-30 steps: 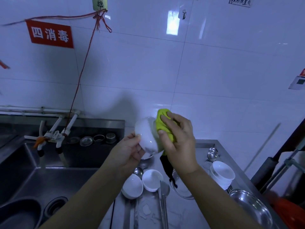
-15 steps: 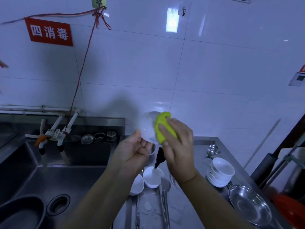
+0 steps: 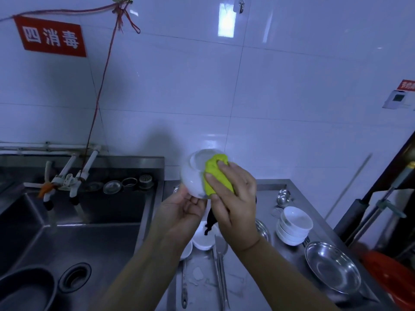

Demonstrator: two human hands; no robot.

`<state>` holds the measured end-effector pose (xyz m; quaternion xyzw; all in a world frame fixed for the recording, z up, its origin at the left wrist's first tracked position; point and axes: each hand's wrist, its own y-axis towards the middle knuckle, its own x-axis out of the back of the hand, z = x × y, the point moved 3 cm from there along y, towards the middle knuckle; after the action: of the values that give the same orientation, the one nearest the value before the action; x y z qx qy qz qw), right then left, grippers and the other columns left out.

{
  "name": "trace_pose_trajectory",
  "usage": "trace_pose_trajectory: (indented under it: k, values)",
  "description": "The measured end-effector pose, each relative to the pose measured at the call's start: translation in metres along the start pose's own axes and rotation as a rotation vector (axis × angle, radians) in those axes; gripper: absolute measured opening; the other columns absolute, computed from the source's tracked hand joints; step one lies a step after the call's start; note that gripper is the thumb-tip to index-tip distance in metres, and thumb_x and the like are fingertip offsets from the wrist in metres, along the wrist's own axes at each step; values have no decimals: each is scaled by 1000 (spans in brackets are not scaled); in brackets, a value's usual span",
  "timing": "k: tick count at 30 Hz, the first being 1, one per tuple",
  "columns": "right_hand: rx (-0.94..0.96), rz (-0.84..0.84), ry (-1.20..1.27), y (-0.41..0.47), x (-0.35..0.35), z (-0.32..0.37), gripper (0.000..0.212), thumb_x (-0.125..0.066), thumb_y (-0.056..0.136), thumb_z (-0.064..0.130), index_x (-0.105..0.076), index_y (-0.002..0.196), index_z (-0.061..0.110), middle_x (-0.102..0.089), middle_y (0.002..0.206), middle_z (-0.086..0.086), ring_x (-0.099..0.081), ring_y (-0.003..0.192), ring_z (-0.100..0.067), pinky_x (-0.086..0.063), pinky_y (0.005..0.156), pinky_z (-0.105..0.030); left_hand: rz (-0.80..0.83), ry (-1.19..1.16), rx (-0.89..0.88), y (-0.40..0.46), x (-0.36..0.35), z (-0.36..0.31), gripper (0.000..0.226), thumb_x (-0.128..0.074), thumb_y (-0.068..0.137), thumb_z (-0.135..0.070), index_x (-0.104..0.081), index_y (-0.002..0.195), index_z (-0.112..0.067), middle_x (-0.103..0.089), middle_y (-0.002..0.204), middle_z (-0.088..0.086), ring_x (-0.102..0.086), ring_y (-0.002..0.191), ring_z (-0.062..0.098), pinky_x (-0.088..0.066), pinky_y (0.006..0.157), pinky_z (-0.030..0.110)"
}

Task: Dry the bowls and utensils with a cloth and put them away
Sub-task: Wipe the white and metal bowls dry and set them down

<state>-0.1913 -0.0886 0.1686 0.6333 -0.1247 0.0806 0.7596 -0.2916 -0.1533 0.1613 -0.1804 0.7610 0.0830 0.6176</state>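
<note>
My left hand (image 3: 182, 212) holds a white bowl (image 3: 193, 173) by its lower rim, with the bowl's base turned towards me. A yellow-green cloth (image 3: 215, 176) is pressed on the bowl's right side, gripped by my right hand (image 3: 233, 194). A dark end of the cloth (image 3: 210, 222) hangs below my hands. On the steel counter (image 3: 269, 288) lie another white bowl (image 3: 205, 240), partly hidden by my arms, a stack of white bowls (image 3: 294, 225), long metal utensils (image 3: 221, 274) and ladles (image 3: 283, 197).
A deep steel sink (image 3: 74, 241) with a drain (image 3: 75, 277) fills the left; taps (image 3: 67, 180) stand on its back ledge. A steel plate (image 3: 332, 265) sits at the right, with a red object (image 3: 390, 277) beyond it. White tiled wall behind.
The bowl has been turned in my left hand so its base now faces me. My right hand has slid the cloth round the bowl's side. The view has tilted a little upward.
</note>
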Motion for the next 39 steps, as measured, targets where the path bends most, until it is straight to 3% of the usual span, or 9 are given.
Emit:
trace_pose_trajectory:
  k: [2,7,10,14,22,25,30,35,39]
  values:
    - [-174,-108,103,-3,5,-7,32,-46,93,16,-65,118,20,-53,134,-5,-44,125,-28,-36,106,-39,10,-8,4,1,5,2,80,-92,24,6,-68,100,10,-66,112,24,-64,105,29,-51,83,51]
    - [-675,-136,463,-3,4,-26,36,-43,89,16,-68,115,16,-61,128,4,-52,124,-13,-40,105,-27,-13,211,-49,7,19,4,53,-55,78,-8,-50,129,0,-61,127,13,-58,117,22,-48,93,38]
    - [-862,-73,524,-6,3,-44,36,-42,90,12,-70,112,20,-67,117,13,-58,114,-4,-44,97,-22,45,450,-78,13,26,-1,35,-55,79,-2,-57,114,-2,-70,105,8,-66,94,16,-56,80,26]
    - [-828,46,454,-12,2,-61,34,-44,91,9,-72,108,16,-70,112,9,-60,110,-5,-45,91,-19,108,799,-91,22,33,1,27,-51,77,-7,-62,101,-4,-72,86,4,-67,75,12,-52,62,20]
    - [-293,430,-174,-63,-12,-84,27,-49,86,30,-74,92,22,-70,102,5,-58,94,-27,-48,76,-42,70,1313,-8,44,68,57,22,-48,93,1,-67,98,-10,-73,90,4,-66,84,11,-53,70,17]
    - [-426,387,-103,-94,5,-114,26,-50,88,25,-75,92,16,-71,99,2,-56,94,-19,-45,83,-36,77,1463,71,59,87,81,21,-53,87,-13,-66,103,-10,-70,98,8,-63,90,18,-51,78,25]
    - [-1014,256,80,-128,70,-179,24,-52,90,6,-74,91,15,-66,89,22,-56,87,17,-40,80,-9,109,1533,146,88,93,120,21,-49,92,-4,-66,90,-17,-66,75,-5,-57,70,3,-45,65,16]
    - [-1310,64,-34,-159,155,-234,23,-50,91,11,-72,94,16,-70,90,7,-61,81,6,-44,73,-7,89,1717,89,137,111,152,14,-51,80,-23,-64,84,-27,-63,75,-1,-54,65,0,-41,65,19]
    - [-1396,13,-178,-181,202,-265,28,-46,93,5,-70,91,19,-68,86,5,-58,73,4,-44,67,-10,126,2097,83,161,151,205,23,-56,89,-12,-68,108,-13,-69,100,12,-63,98,25,-41,82,27]
